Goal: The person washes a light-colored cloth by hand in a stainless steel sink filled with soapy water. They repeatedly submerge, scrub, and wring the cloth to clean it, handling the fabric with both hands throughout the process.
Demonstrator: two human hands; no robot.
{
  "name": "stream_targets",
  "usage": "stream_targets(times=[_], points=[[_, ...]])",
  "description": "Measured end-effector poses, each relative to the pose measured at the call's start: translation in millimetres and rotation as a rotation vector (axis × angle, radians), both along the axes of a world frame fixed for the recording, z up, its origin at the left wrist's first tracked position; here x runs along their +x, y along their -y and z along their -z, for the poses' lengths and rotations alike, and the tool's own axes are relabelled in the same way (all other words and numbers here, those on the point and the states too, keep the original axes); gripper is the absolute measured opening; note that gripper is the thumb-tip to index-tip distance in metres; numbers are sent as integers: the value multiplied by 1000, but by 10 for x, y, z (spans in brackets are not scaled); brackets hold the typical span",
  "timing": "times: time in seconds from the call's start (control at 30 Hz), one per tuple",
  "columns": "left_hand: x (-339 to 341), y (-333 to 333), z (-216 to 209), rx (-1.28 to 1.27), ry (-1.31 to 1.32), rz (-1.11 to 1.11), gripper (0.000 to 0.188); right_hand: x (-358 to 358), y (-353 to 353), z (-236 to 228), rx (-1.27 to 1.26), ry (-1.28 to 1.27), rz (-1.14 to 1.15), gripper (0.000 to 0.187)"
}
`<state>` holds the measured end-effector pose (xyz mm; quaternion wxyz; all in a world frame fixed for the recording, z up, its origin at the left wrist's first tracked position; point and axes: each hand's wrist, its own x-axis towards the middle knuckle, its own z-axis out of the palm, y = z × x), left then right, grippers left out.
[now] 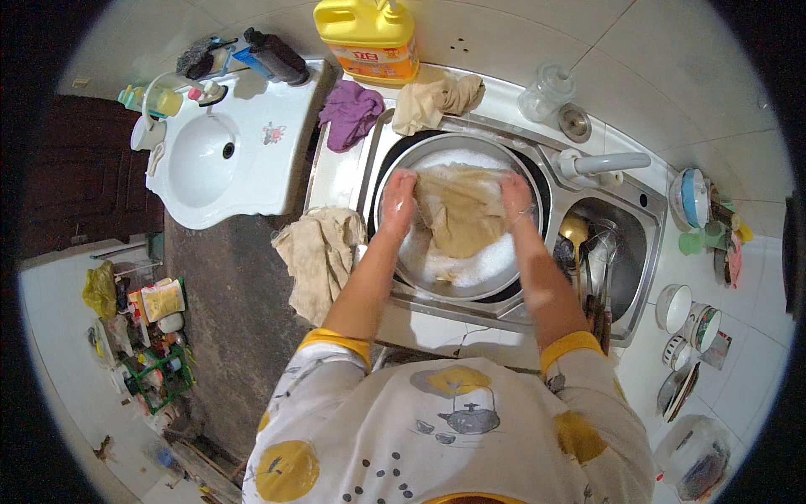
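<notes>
Gripping tan cloth (462,210) by its sides, left hand (399,202) and right hand (516,198) sit apart near basin (478,291) edges; likely soft, waterlogged, slippery; hold bunched margins.

The shirt (453,458) is white with yellow blobs (287,470) and a gray teapot (472,419). Its short sleeves (592,378) have yellow edges (340,341).

The tan cloth (460,210) is matt and wrinkled; the basin (453,294) around it looks like smooth, dull metal. The double sink (634,277) is shiny metal. At left, the washbasin (201,176) is glossy ceramic, the panelled door (84,168) dark, wood-like. Farther off, the yellow jug (365,29) is smooth plastic; the purple rag (351,115), matt fabric.
</notes>
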<state>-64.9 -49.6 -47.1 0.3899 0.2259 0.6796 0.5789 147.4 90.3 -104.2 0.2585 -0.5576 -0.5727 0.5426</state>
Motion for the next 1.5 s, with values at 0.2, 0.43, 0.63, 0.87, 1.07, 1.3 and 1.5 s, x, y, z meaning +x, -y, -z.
stream_targets(times=[0.2,0.43,0.63,0.87,1.07,1.3,1.5], points=[[344,-185,525,-594,-559,360,29,-347,418,46,210,515,-485,27],[434,-421,256,2,995,-195,19,-670,687,-621,405,-103,-203,23],[810,-241,-185,16,684,85,34,-721,512,-905,162,363,-227,25],[654,-210,994,77,195,384,36,-686,936,-792,594,486,-548,33],[713,-334,-749,-151,1154,62,37,-226,-91,-107,120,384,99,34],[120,-30,787,-472,-191,338,36,-352,447,27,275,446,-320,19],[255,-316,419,-44,981,-228,29,-411,263,-76,153,-60,-47,21]])
